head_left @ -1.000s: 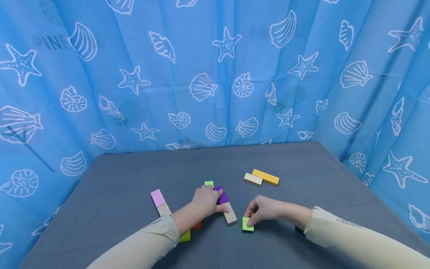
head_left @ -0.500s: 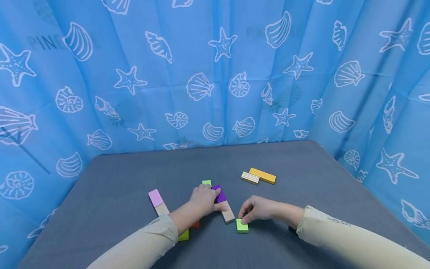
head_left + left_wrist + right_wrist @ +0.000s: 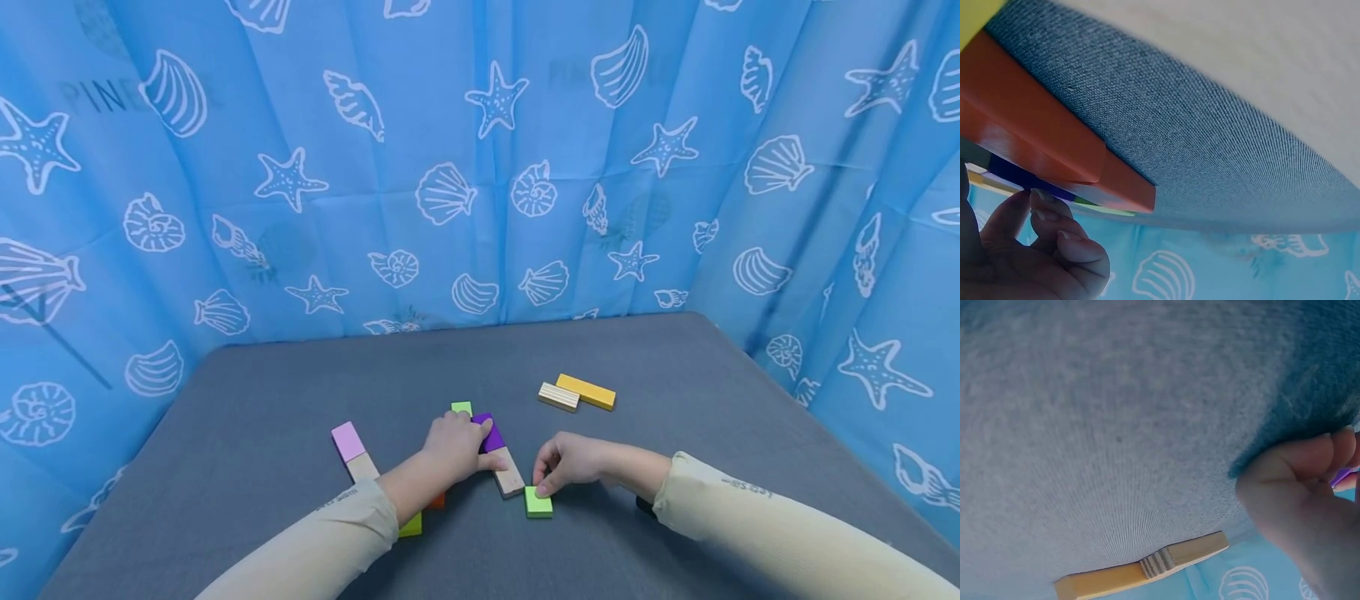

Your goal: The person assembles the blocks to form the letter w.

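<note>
My left hand (image 3: 453, 446) holds a purple block (image 3: 489, 433), its thumb by the plain wooden block (image 3: 508, 473) joined end to end with it. In the left wrist view its curled fingers (image 3: 1050, 203) touch the purple block's edge. A light green block (image 3: 462, 407) shows just beyond that hand. My right hand (image 3: 573, 460) pinches another light green block (image 3: 538, 502) on the table, near the wooden block's end. The right wrist view hides that green block behind the hand (image 3: 1304, 487). Orange blocks (image 3: 1035, 119) lie under my left forearm, partly hidden.
At the left, a pink block (image 3: 348, 441) and a wooden block (image 3: 363, 468) form a row, with a yellow-green block (image 3: 411, 525) beside my left sleeve. Farther back lie a yellow block (image 3: 588, 392) and a striped block (image 3: 558, 397). A shell-patterned curtain (image 3: 420, 217) hangs behind the grey table (image 3: 300, 375).
My right hand has shifted left with the light green block, bringing it closer to the wooden block's end. My left hand stays at the purple block. The view has turned slightly.
</note>
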`<act>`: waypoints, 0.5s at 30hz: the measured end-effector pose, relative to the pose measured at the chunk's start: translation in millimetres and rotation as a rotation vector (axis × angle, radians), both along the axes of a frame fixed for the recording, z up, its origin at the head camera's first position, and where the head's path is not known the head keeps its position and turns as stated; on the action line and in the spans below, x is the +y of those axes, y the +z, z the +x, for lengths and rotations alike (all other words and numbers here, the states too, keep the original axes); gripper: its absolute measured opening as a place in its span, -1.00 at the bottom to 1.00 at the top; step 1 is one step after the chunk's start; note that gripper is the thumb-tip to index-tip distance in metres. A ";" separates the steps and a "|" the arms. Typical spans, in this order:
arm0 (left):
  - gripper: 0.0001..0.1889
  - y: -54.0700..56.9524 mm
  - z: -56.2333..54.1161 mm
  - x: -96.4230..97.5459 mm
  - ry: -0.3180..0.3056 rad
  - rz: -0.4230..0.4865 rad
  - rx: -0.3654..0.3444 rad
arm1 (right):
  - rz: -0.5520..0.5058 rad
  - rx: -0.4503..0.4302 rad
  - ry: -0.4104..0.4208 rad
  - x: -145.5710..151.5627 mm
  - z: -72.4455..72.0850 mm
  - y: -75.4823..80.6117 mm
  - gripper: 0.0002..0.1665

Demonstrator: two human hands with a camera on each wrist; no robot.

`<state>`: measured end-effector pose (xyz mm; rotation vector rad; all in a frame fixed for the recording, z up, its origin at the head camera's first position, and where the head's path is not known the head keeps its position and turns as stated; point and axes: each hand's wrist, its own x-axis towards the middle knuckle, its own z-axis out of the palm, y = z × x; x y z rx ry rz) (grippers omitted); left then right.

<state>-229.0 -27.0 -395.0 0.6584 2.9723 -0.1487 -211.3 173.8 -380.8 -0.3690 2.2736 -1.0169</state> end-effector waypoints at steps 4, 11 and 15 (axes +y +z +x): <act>-0.23 0.5 -0.9 0.1 0.004 -0.007 -0.003 | 0.003 -0.017 -0.011 -0.3 -2.1 2.4 -0.93; -0.22 1.2 -0.1 -0.6 0.013 -0.002 -0.006 | 0.006 -0.019 -0.120 5.9 -9.7 -0.1 -0.91; -0.22 2.4 2.3 0.3 0.014 0.016 -0.012 | 0.001 0.023 -0.201 14.8 -17.3 -0.5 -0.87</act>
